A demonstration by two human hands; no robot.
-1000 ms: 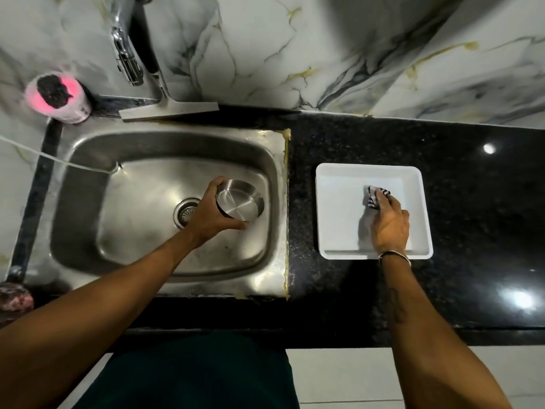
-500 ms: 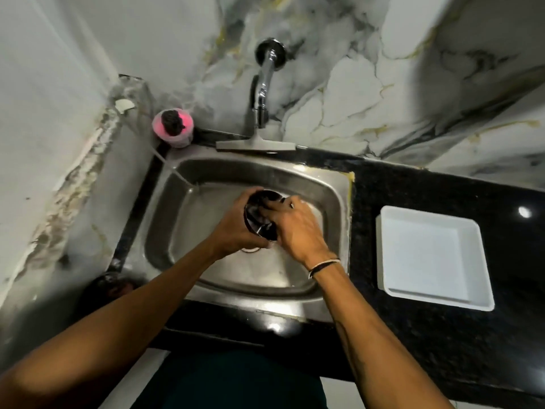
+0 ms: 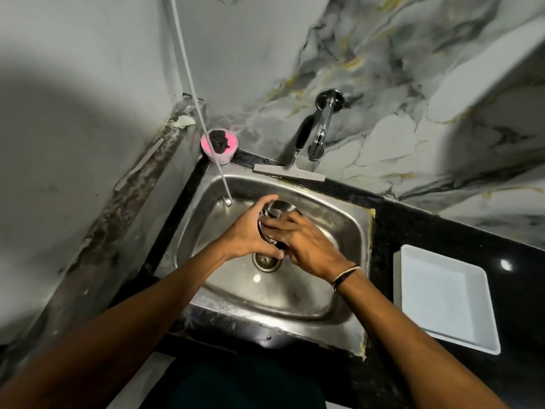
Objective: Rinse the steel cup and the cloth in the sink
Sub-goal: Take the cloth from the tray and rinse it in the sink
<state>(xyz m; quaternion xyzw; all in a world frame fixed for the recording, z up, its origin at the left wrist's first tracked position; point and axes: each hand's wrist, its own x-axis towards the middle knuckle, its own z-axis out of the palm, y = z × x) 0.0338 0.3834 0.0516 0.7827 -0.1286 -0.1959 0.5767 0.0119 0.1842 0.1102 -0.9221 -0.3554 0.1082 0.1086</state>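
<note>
Two hands work over the basin; I list what I can see from my post.

1. Left hand (image 3: 247, 231): curled round the side wall of the round steel cup (image 3: 278, 208), grasping it and holding it above the stainless steel sink (image 3: 348, 231), mouth tilted toward me.
2. Right hand (image 3: 306, 246): fingers (image 3: 274, 224) pushed into the cup's mouth, pressing the black-and-white striped cloth (image 3: 269, 213) against its inside. Only a scrap of cloth shows just beyond the fingertips; I judge the hand grips it, though most is hidden.
3. Round metal drain (image 3: 267, 260): directly below both hands, at the sink floor.
4. Chrome wall tap (image 3: 320, 137): beyond the hands, against the marble wall. No stream is visible from its spout.
5. Thin white hose (image 3: 206, 137): beyond and left of the left hand, its end hanging into the sink; I see no water from it either.
6. Pink tub with a dark scrubber (image 3: 219, 146): far left of the hands, in the corner.
7. White square plastic tray (image 3: 442, 299): well to the right of the right hand, on the black counter (image 3: 413, 225).

Progress, as I judge it: cup and cloth are both at the sink and being rubbed together, but with no water seen running, the rinsing of each remains ahead.
</note>
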